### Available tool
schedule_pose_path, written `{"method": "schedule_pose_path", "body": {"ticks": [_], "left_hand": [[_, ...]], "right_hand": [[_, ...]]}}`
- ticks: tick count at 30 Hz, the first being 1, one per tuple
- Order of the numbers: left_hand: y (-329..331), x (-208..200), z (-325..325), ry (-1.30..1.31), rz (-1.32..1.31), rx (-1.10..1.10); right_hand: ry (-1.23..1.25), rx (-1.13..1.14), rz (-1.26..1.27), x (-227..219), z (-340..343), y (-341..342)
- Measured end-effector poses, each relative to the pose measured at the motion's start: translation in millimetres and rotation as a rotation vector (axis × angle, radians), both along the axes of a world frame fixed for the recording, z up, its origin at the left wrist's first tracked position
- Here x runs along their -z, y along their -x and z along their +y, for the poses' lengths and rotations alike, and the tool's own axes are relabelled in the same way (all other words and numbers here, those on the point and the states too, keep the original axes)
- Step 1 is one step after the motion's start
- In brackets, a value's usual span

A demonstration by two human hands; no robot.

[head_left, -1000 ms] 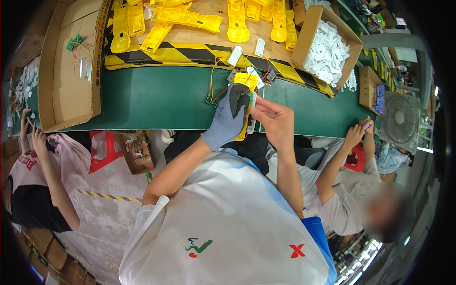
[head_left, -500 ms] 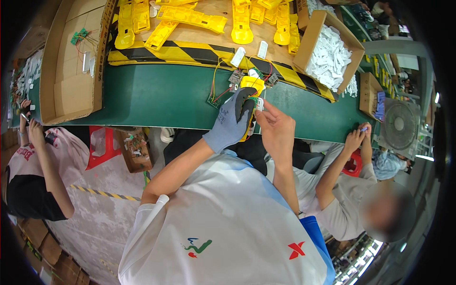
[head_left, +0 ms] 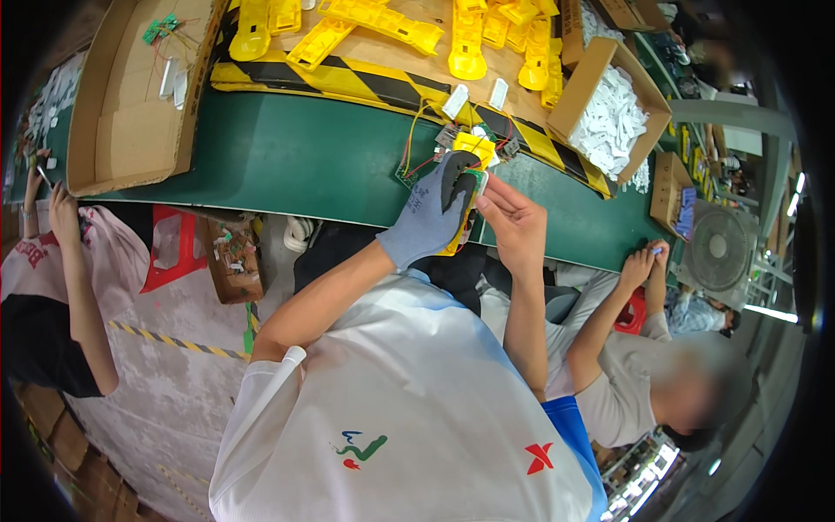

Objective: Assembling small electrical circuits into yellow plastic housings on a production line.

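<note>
My left hand [head_left: 428, 213], in a grey glove with dark fingertips, is closed around a yellow plastic housing [head_left: 475, 148]. The housing's lower end shows below the glove. Beside the gloved fingertips, a small green circuit board [head_left: 475, 177] lies against the housing. My bare right hand [head_left: 520, 228] pinches a small white piece [head_left: 484, 180] at that board; the fingers hide most of it. Thin red and yellow wires run to another green board [head_left: 406, 177] left of the housing. Dark square parts [head_left: 447, 136] and two white pieces [head_left: 455, 102] sit just beyond.
Yellow housings [head_left: 383, 23] lie on a wooden board edged with striped tape [head_left: 330, 83]. A carton of white parts [head_left: 606, 122] stands at right, a larger carton [head_left: 130, 143] at left. Co-workers sit on both sides along the green bench [head_left: 278, 157]. A fan [head_left: 720, 246] stands far right.
My right thumb and fingers have come together over the small white piece, which now shows less. The whole view has shifted slightly. My left hand keeps its grip on the yellow housing.
</note>
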State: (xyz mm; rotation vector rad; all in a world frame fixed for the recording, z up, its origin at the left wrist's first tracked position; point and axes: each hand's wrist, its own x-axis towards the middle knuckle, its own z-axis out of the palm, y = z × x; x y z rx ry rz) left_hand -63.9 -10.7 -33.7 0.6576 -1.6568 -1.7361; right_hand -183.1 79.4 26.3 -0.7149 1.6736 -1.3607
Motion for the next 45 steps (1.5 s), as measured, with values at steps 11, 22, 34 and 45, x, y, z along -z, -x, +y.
{"method": "schedule_pose_path", "body": {"ticks": [11,22,34,45], "left_hand": [[1,-1,1,0.180,-0.020,-0.052],[1,-5,-3,0.114,-0.039,0.009],[5,1,1,0.054,-0.007,-0.072],[3,-5,-3,0.016,-0.038,0.007]], "right_hand": [[0.085,0.100,0.026,6,5,-10],[0.074,0.110,-0.004,5,5,-5],[0.039,0.165,0.129,-6,-5,-24],[0.004,0.140,0.100,-5,-1,-14]]}}
